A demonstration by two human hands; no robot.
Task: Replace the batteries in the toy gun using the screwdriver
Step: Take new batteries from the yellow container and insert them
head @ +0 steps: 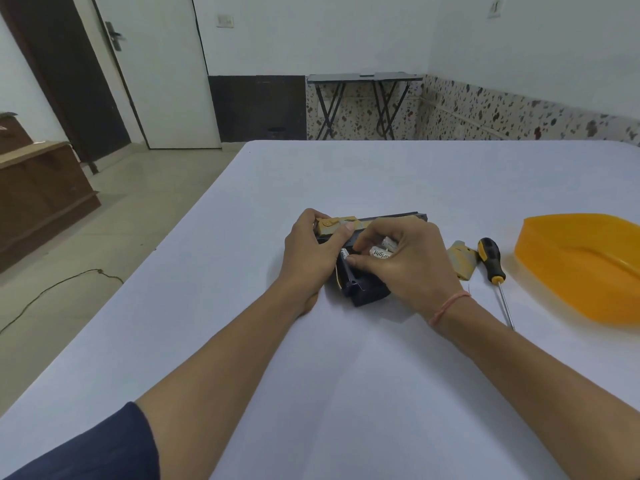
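Head view. Grips the toy gun (367,292) near the middle of the white table (346,375) with the left hand (311,254), thumb laid across the tan top, fingers curled over the far side. Holds white batteries (381,252) in the curled fingers of the right hand (405,268), just above the gun's dark handle, fingertips down at the handle's open side. One more white battery end there, between the two hands. Cannot tell how many in all.

Left edge of the table slanting down toward the body, bare floor beyond it. Far edge straight across, well behind the gun. Wide bare tabletop ahead of the hands, to their left, and between the forearms.

Tighter on the right: a tan plate (460,259) just beside the right hand and close against the black-and-yellow handle of the screwdriver (491,261), its shaft pointing toward the body alongside the right wrist. Further right, an orange bowl (581,268), cut off by the frame.

Off the table: white door (156,71), brown cabinet (41,195), black cable (52,289) on the floor, folding table (363,77) against the far wall.
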